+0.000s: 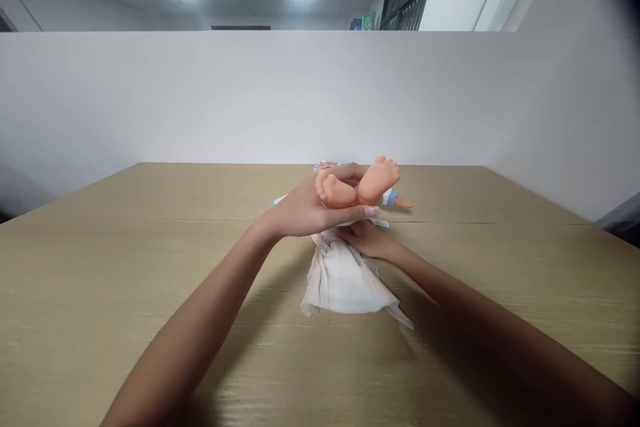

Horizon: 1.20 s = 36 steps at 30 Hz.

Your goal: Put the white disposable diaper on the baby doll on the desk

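A baby doll (379, 178) lies on its back on the table, its bare feet raised toward me and its head at the far end. My left hand (313, 203) is wrapped around the doll's lower legs and holds them up together. Under the raised legs, a white diaper (345, 277) is spread with its near end toward me. My right hand (369, 238) is low beneath the legs, with curled fingers at the upper part of the diaper; its fingertips are partly hidden. The doll's blue-cuffed arm (400, 201) sticks out to the right. Most of its body is hidden behind my left hand.
The wooden table (125, 293) has a seam running across its far part. A white partition (250, 93) rises at the table's back edge, and another pale wall (565, 113) stands on the right. Ceiling lights shine beyond the partition.
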{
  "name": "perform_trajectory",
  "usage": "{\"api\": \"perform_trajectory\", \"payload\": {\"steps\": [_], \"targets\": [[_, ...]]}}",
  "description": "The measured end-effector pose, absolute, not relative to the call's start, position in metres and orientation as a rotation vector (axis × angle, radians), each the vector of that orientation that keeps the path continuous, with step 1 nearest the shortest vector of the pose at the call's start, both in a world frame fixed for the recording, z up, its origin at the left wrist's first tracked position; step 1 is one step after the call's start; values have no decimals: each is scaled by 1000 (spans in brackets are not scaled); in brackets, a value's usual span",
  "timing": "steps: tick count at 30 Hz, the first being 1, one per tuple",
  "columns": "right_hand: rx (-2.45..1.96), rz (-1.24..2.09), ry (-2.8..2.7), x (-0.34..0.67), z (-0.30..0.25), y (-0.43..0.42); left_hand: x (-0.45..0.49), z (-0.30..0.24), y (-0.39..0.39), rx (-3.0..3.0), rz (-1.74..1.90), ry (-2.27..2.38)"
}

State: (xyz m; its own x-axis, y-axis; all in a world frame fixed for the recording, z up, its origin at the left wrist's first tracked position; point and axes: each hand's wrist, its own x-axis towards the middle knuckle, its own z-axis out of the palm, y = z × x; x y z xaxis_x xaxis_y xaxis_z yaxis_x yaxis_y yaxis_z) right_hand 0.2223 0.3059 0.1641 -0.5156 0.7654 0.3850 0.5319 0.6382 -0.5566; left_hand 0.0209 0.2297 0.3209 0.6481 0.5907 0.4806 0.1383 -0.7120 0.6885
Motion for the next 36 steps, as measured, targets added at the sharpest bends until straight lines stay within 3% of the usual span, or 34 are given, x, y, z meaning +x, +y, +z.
{"api": "perform_trajectory", "payload": {"steps": [10,17,27,36], "targets": [[-1022,319,-1986,261,200,207,30,291,216,2224,859,694],[-721,471,-2262,275,212,217,8,266,200,2289,860,610],[-569,110,-2670,331,173,221,-69,193,194,2658,575,743],[-646,348,-2688,341,173,230,-67,192,194,2657,459,718]]}}
